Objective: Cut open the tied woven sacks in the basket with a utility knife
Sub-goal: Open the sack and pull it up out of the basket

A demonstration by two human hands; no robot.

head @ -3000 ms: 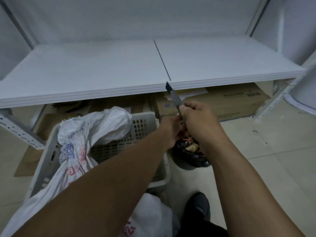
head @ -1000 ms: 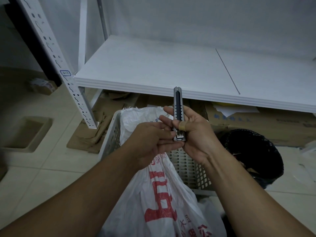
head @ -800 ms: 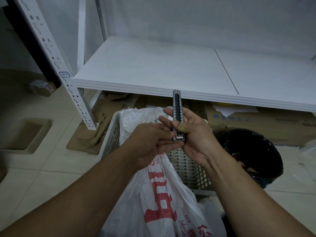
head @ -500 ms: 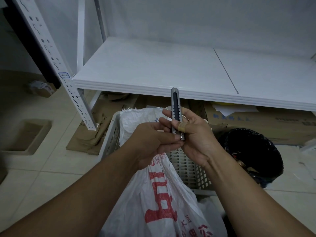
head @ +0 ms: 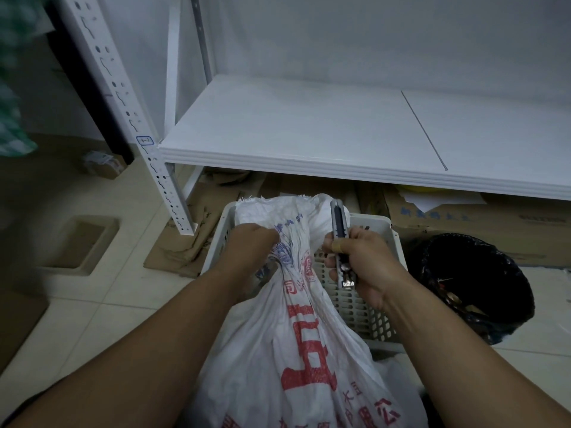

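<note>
The fingers of the left hand [head: 251, 246] were curled tight around the bunched neck of the woven sack [head: 296, 341], near the middle of the frame. The fingers of the right hand [head: 363, 264], just to the right of the neck, were wrapped around the utility knife [head: 339, 230]. The knife stood almost straight up, its top end close beside the puffy white top of the sack; whether the blade was out could not be told. The sack was white with big red writing and ran from the middle down to the bottom edge of the frame. Its top end lay in the white basket [head: 383, 307], which had many small holes in its wall. A black bin [head: 482, 288] sat on the floor at the right. A white shelf [head: 309, 134] filled the upper half, with flat cardboard [head: 506, 223] under it
</note>
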